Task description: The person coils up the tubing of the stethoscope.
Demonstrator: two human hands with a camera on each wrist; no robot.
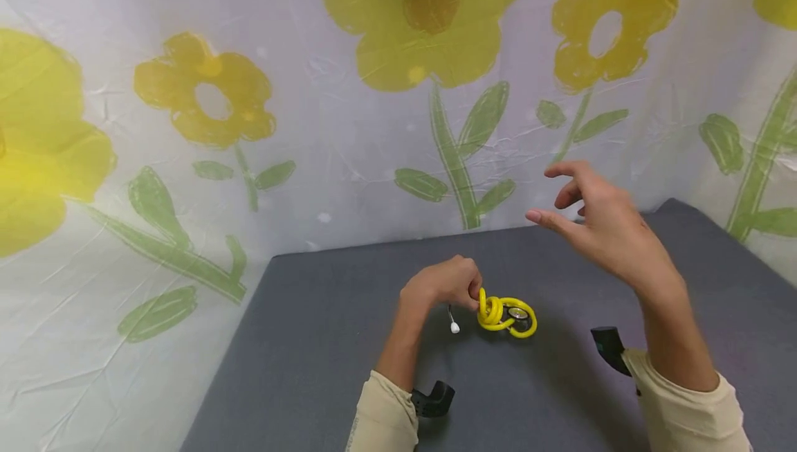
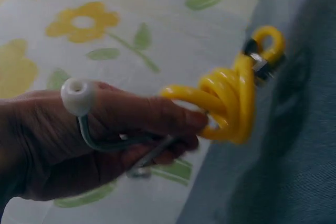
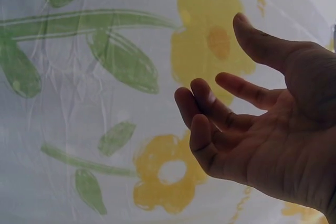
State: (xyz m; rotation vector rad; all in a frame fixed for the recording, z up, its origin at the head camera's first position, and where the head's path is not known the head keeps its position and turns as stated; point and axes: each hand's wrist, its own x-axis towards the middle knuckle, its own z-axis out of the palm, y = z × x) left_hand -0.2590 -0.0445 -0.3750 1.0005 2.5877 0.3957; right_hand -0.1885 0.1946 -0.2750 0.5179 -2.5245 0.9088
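A stethoscope (image 1: 492,312) with yellow tubing wound into a coil is in my left hand (image 1: 445,282). In the left wrist view the fingers and thumb of that hand (image 2: 142,116) pinch the metal ear tubes beside the yellow coil (image 2: 231,103). One white ear tip (image 2: 79,97) sticks out past the thumb side, and the chest piece (image 2: 258,65) shows at the coil's far end. My right hand (image 1: 604,227) is raised to the right, its fingers loosely bent and holding nothing. In the right wrist view the right hand (image 3: 262,124) has its thumb spread from the fingers.
A grey cloth-covered table (image 1: 324,341) lies under both hands. Behind it hangs a pale sheet (image 1: 349,182) printed with yellow flowers and green stems. Black wrist devices (image 1: 434,400) sit by the beige sleeves (image 1: 691,407).
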